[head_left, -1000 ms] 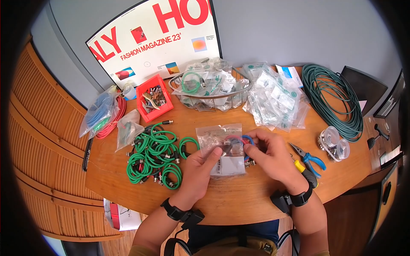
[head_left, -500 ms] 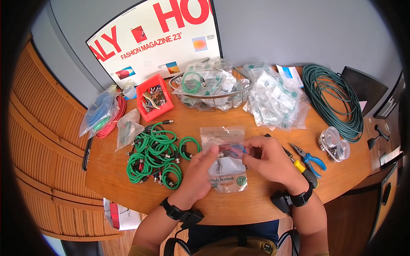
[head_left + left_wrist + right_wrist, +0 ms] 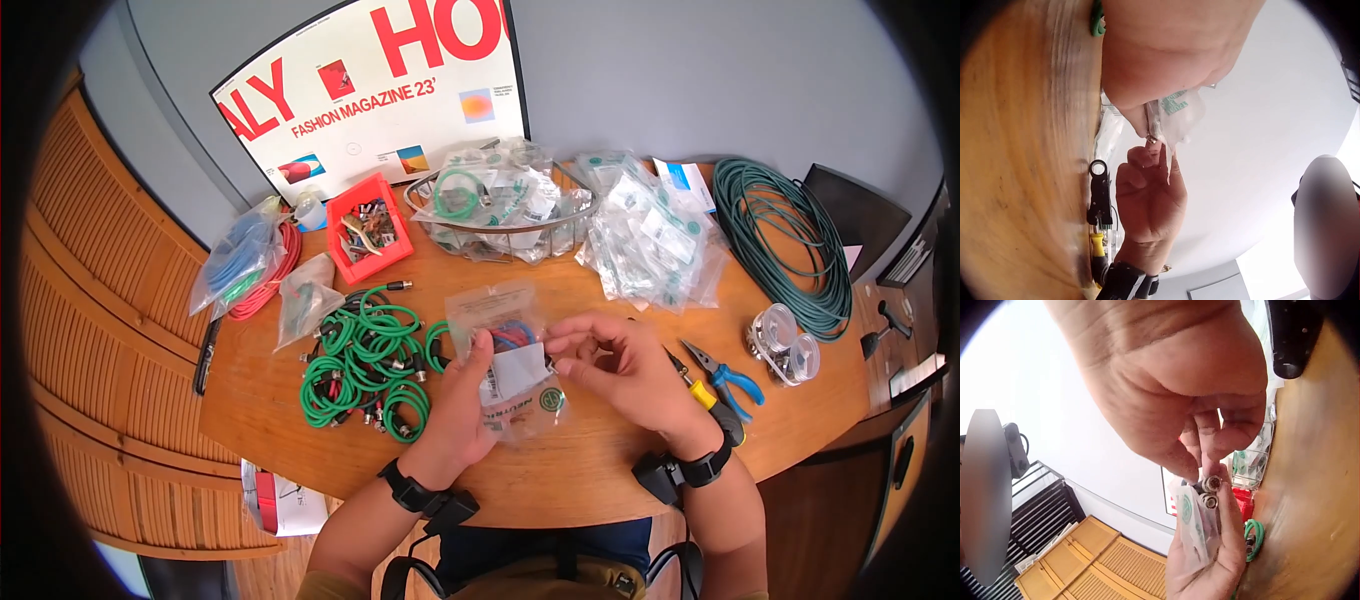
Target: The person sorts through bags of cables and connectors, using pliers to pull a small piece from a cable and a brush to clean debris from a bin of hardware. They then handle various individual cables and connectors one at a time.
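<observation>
A small clear plastic bag with a white label and a green logo is held up over the wooden table. Coiled blue and red cable lies inside it. My left hand grips the bag from the left, thumb on its front. My right hand pinches the bag's right edge. In the right wrist view the right fingertips pinch two metal connectors at the bag, with the left hand below. The left wrist view shows the bag hanging between both hands.
A pile of short green cables lies left of the hands. Behind are a red bin, a wire basket of bagged parts, a heap of bags and a green cable coil. Blue pliers, a yellow-handled tool and clear containers lie right.
Both hands have lifted the bag off the table and carried it slightly left; it now hangs more upright between them. The right hand's grasp moved from the cable coil to the bag's edge.
</observation>
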`<action>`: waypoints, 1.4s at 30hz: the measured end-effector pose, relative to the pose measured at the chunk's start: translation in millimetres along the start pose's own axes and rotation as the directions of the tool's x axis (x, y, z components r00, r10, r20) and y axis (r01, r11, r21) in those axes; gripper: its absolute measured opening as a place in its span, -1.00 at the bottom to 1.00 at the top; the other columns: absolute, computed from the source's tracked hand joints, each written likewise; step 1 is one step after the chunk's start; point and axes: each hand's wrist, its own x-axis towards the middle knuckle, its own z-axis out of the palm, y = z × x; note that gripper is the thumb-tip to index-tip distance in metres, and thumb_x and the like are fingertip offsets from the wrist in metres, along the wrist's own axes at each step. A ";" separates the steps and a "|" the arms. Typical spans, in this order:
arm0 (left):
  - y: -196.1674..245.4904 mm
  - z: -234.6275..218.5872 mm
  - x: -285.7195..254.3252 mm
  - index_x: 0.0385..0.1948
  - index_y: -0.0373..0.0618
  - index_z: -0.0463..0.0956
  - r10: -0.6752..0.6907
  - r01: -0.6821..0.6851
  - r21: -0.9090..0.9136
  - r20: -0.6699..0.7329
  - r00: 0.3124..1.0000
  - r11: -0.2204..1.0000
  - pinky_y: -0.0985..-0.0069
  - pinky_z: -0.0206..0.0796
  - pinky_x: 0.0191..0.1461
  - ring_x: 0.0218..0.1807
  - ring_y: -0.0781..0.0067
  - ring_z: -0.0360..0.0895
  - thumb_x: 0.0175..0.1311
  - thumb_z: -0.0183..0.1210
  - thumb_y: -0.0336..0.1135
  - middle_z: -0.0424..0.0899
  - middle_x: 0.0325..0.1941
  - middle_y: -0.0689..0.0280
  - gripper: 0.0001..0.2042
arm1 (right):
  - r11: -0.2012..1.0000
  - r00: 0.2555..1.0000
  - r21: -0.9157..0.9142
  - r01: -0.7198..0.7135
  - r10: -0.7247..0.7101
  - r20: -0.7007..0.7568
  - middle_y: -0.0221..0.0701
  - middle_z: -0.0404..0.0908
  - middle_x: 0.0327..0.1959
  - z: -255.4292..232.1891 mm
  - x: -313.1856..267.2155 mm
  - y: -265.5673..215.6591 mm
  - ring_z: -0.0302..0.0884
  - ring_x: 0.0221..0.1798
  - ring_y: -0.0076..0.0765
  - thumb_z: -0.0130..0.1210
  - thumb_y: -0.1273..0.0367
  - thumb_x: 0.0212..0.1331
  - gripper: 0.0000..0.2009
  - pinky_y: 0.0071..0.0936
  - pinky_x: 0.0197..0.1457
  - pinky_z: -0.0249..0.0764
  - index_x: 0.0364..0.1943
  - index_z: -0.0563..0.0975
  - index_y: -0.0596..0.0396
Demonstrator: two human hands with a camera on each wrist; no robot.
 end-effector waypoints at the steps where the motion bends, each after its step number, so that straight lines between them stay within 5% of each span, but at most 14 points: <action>1: 0.1 -1.5 0.5 0.30 -0.14 0.50 0.002 -0.002 0.001 -0.001 1.000 1.000 0.24 0.53 0.31 0.22 0.31 0.69 0.66 -0.04 0.16 0.73 0.19 0.26 -0.46 | 1.000 1.000 0.000 0.002 -0.002 0.001 -0.58 0.77 -0.14 1.9 -0.5 -0.4 0.50 -0.28 -0.74 0.33 0.50 0.34 -0.65 -0.66 -0.26 0.43 0.20 0.64 0.12; 3: -1.4 -5.0 2.5 0.33 -0.15 0.48 0.045 -0.044 -0.017 0.035 0.998 0.999 0.21 0.47 0.40 0.31 0.29 0.64 0.65 -0.07 0.21 0.69 0.26 0.24 -0.41 | 0.983 0.999 -0.178 0.048 -0.047 0.011 -0.56 0.77 -0.14 5.5 -1.2 -2.0 0.44 -0.33 -0.68 0.37 0.53 0.27 -0.61 -0.64 -0.26 0.43 0.19 0.66 0.09; 9: -1.3 -0.3 1.3 0.37 -0.17 0.43 0.059 -0.058 -0.014 0.063 0.996 0.998 0.18 0.42 0.47 0.36 0.24 0.60 0.62 -0.07 0.24 0.63 0.34 0.20 -0.36 | 0.946 0.997 -0.317 0.071 -0.071 0.013 -0.41 0.76 -0.18 4.2 -3.0 -5.8 0.57 -0.31 -0.59 0.32 0.58 0.24 -0.64 -0.55 -0.25 0.50 0.14 0.68 0.12; 15: -2.7 0.0 1.1 0.36 -0.19 0.43 0.062 -0.061 -0.021 0.048 0.997 0.998 0.18 0.50 0.40 0.29 0.21 0.65 0.61 -0.04 0.24 0.65 0.30 0.18 -0.36 | 0.947 0.998 -0.318 0.043 -0.057 -0.037 -0.35 0.78 -0.17 5.2 -5.4 -15.4 0.70 -0.20 -0.54 0.25 0.57 0.30 -0.72 -0.51 -0.24 0.53 0.09 0.68 0.16; 22: -4.3 -1.5 0.9 0.34 -0.21 0.44 0.066 -0.068 0.052 0.025 0.997 0.996 0.20 0.59 0.28 0.21 0.23 0.70 0.61 0.01 0.21 0.70 0.23 0.16 -0.37 | 0.950 0.967 -0.289 0.117 -0.176 -0.185 -0.38 0.76 -0.18 2.5 -2.2 -2.2 0.64 -0.18 -0.57 0.19 0.55 0.41 -0.84 -0.55 -0.16 0.52 0.00 0.67 0.21; 28: -7.7 -8.7 2.3 0.36 -0.23 0.42 -0.048 0.043 0.086 0.057 0.997 0.995 0.17 0.60 0.28 0.20 0.22 0.72 0.62 -0.02 0.22 0.70 0.23 0.14 -0.36 | 0.991 0.993 -0.117 0.071 -0.081 -0.081 -0.48 0.75 -0.16 -5.7 -3.5 -6.5 0.62 -0.14 -0.64 0.19 0.58 0.43 -0.86 -0.60 -0.07 0.53 -0.01 0.67 0.21; 33: -6.8 -1.0 1.5 0.41 -0.19 0.38 -0.143 0.140 0.044 0.080 0.986 0.989 0.08 0.55 0.37 0.28 0.16 0.68 0.64 -0.11 0.27 0.66 0.30 0.09 -0.33 | 0.991 0.980 0.135 0.028 -0.001 -0.199 -0.43 0.77 -0.10 -7.4 -1.9 -12.0 0.72 -0.05 -0.60 0.27 0.61 0.37 -0.87 -0.60 0.03 0.63 -0.06 0.66 0.29; 42: -6.6 -11.3 4.7 0.46 -0.13 0.31 -0.190 0.207 -0.114 0.145 0.971 0.972 0.08 0.52 0.41 0.32 0.18 0.64 0.68 -0.11 0.18 0.62 0.34 0.15 -0.39 | 0.999 0.995 -0.033 0.011 -0.014 -0.100 -0.34 0.77 -0.08 -1.6 -3.6 -14.2 0.76 -0.04 -0.50 0.29 0.67 0.29 -0.79 -0.56 0.09 0.67 -0.01 0.69 0.33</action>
